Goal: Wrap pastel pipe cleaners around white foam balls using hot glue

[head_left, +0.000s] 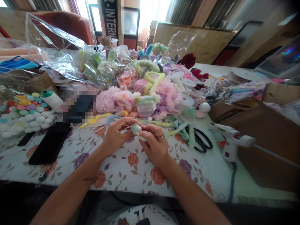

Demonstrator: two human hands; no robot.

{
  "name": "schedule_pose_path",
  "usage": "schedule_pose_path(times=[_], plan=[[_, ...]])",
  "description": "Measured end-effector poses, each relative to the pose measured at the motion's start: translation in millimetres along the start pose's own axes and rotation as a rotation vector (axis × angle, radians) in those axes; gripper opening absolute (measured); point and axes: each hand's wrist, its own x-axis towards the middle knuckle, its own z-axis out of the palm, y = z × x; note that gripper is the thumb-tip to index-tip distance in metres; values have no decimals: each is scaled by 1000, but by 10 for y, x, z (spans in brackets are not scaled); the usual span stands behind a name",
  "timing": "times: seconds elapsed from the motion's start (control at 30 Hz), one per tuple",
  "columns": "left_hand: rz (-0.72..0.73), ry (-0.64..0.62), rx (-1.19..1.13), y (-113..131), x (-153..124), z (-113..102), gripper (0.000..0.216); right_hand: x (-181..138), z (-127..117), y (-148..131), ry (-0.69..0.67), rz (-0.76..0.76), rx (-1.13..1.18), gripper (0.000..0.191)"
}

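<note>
Between my two hands, above the flowered tablecloth, is a small fuzzy piece (135, 128) in pale green and white, with a short beaded strand at its left side. My left hand (118, 135) pinches it from the left with thumb and fingers. From the right, my right hand (154, 142), with a ring on one finger, grips its other side. The fingers cover much of the piece, so I cannot make out exactly what it is. Just beyond the hands lie pastel fuzzy strips (185, 131) and black-handled scissors (202, 140).
A white glue gun (231, 140) stands at the right by a cardboard box (269, 147). On the left are a black phone (49, 143), bagged pom-poms (28, 120) and a thread spool (52, 100). A heap of pastel trims (140, 84) spreads across the back.
</note>
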Motion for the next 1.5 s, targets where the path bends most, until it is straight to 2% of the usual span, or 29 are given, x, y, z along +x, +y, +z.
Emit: schedule_pose_path(times=[0.3,0.53,0.67,0.87,1.03,1.17,1.3,1.5], plan=[[31,-21,87,-19,11,-21,14,15,2,13,-3,-45,-43,26],[69,-45,144,-37,22,-49,11,29,16,2,13,38,44,22],[66,-57,171,-43,28,-66,13,85,26,-9,49,197,146,11],[55,-78,232,-50,35,-66,18,151,-2,0,-43,521,346,8],[2,-53,221,-60,22,-38,21,166,-11,20,-75,618,432,11],[-5,-54,179,-65,23,-17,26,160,-6,27,-63,605,406,10],[6,-110,82,-39,28,-14,29,138,9,38,-16,476,325,8],[-183,-87,-43,-11,30,-40,27,81,36,58,5,259,177,8]])
